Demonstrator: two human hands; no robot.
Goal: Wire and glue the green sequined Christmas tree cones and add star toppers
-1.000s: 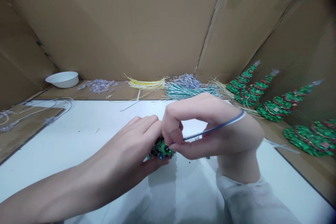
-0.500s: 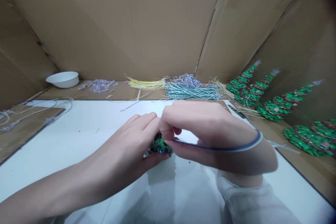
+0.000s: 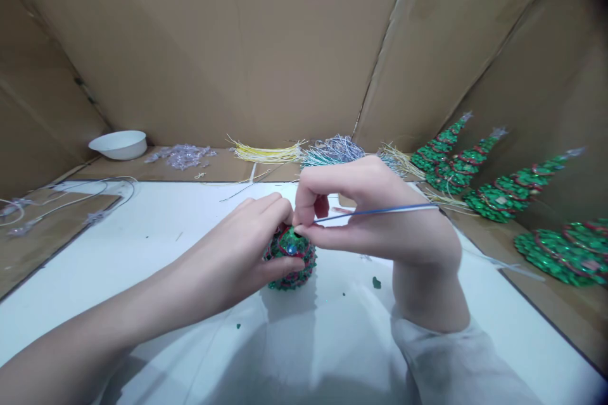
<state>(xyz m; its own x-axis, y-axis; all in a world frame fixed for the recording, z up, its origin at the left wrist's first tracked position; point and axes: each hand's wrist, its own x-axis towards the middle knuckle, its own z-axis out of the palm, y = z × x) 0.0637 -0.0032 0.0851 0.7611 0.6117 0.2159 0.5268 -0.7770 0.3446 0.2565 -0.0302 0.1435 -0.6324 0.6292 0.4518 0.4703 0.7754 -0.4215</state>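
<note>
A small green beaded tree (image 3: 291,272) with red trim and a blue bead stands on the white board, seen from above. My left hand (image 3: 256,234) is wrapped round its far left side, the thumb lying across the front. At the top of the tree, my right hand (image 3: 351,205) pinches a thin blue and white cord (image 3: 380,210), which runs back to the right over the wrist. The fingertips of both hands meet near the treetop and hide the cord's end.
Green trees (image 3: 503,196) with star tops line the right side. Along the back lie a white bowl (image 3: 124,145), clear pieces (image 3: 183,155), yellow wires (image 3: 268,152) and blue and teal wires (image 3: 335,150). Cardboard walls (image 3: 285,44) rise behind.
My right hand has turned and risen, and the cord now slants upward to the right. More of the small tree shows below my left hand. A green scrap has come into sight on the board.
</note>
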